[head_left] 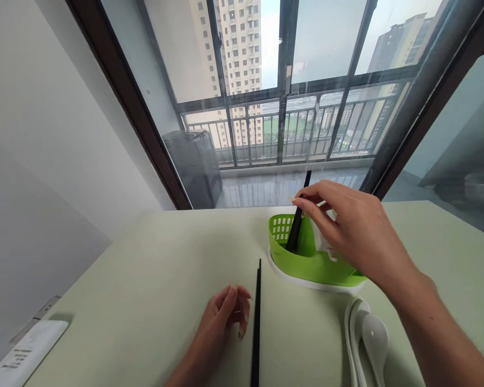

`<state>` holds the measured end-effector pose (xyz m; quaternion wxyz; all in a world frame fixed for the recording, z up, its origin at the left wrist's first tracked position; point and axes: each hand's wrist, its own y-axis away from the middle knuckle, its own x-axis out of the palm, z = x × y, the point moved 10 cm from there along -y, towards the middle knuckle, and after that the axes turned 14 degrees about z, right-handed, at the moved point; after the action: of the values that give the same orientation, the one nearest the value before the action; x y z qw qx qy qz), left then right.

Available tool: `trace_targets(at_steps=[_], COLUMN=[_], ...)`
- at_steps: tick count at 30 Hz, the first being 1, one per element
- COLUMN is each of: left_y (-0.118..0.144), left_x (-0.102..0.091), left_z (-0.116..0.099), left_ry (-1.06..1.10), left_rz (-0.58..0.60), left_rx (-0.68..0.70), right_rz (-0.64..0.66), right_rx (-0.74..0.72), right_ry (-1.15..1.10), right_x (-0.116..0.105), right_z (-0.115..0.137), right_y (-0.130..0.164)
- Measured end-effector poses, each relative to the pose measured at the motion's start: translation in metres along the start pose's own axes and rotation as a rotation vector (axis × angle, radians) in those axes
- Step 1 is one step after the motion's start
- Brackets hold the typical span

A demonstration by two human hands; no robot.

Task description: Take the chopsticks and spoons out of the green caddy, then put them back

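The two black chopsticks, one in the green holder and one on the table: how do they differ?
The chopstick in the holder stands tilted in the green holder; the chopstick on the table lies flat. The right hand pinches the first with its fingers; the left hand rests beside the second. Both are black and slender.

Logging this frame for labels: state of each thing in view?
right hand: pinching a black chopstick
black chopstick: upright, tip inside the green holder
green holder: upright on the table
second chopstick: flat on the table
left hand: curled, resting beside it
white spoons: stacked, lying flat
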<state>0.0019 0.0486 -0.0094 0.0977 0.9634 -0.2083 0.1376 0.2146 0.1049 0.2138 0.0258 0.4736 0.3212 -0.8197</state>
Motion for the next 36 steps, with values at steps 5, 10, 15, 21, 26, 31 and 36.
trace_targets(at_steps=[5, 10, 15, 21, 26, 31, 36], left_y=[0.0, -0.001, 0.0, 0.0, 0.0, 0.0, 0.0], left_x=[0.0, 0.0, -0.001, 0.0, 0.001, 0.002, 0.002], left_z=[0.0, 0.0, 0.0, -0.001, -0.003, -0.004, -0.004], left_ry=[-0.007, -0.019, -0.035, -0.031, -0.069, -0.077, -0.082], left_rz=[-0.009, -0.005, -0.009, -0.015, -0.016, -0.015, -0.011], left_rx=[-0.007, -0.007, -0.011, -0.008, -0.029, -0.036, -0.03], right_rz=[0.025, 0.079, 0.076, -0.029, 0.009, -0.015, -0.018], right_rx=[0.021, 0.045, 0.033, 0.067, 0.088, 0.099, 0.108], right_ry=[-0.015, -0.02, -0.02, -0.016, -0.016, -0.001, -0.001], right_x=[0.002, 0.006, 0.005, -0.005, 0.004, 0.002, 0.0], right_z=[-0.003, -0.007, -0.007, -0.013, -0.019, -0.02, -0.02], right_y=[-0.002, -0.002, -0.003, -0.002, -0.004, -0.003, -0.001])
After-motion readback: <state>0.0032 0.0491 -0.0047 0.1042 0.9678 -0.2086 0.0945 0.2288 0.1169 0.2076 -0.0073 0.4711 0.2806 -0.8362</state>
